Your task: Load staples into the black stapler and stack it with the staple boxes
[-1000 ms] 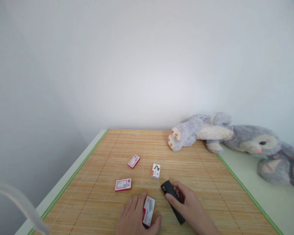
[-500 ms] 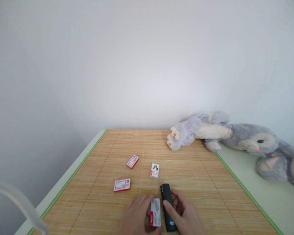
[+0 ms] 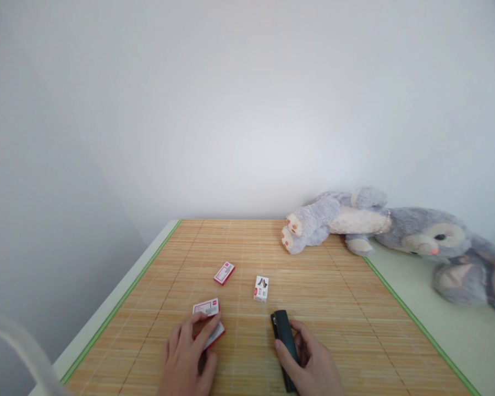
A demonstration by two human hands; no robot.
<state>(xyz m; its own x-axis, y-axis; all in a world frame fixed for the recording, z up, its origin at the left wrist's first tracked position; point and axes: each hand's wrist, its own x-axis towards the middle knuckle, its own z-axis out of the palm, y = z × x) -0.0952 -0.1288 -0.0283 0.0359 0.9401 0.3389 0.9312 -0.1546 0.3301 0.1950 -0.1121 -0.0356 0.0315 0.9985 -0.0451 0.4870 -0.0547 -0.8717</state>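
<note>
My left hand (image 3: pixel 187 355) is closed over a small white-and-red staple box (image 3: pixel 214 336) at the left front of the mat; the fingers cover much of it. Just beyond those fingers lies another staple box (image 3: pixel 205 307), its near side partly hidden. A black stapler (image 3: pixel 286 333) points away from me, and my right hand (image 3: pixel 311 363) grips it from the right, thumb along the near left side. Farther back are a red-edged staple box (image 3: pixel 224 273) and a small white box (image 3: pixel 261 289) with a dark clip-like picture.
A bamboo mat (image 3: pixel 313 291) with green edging covers the middle of the table. At the back right a grey plush toy (image 3: pixel 355 220) lies on its side, reaching past the mat. A pale curved tube (image 3: pixel 20 341) crosses the lower left corner. A white wall stands behind.
My left hand has moved left, away from the stapler, carrying the staple box with it to beside the front left box. My right hand and the stapler have hardly moved.
</note>
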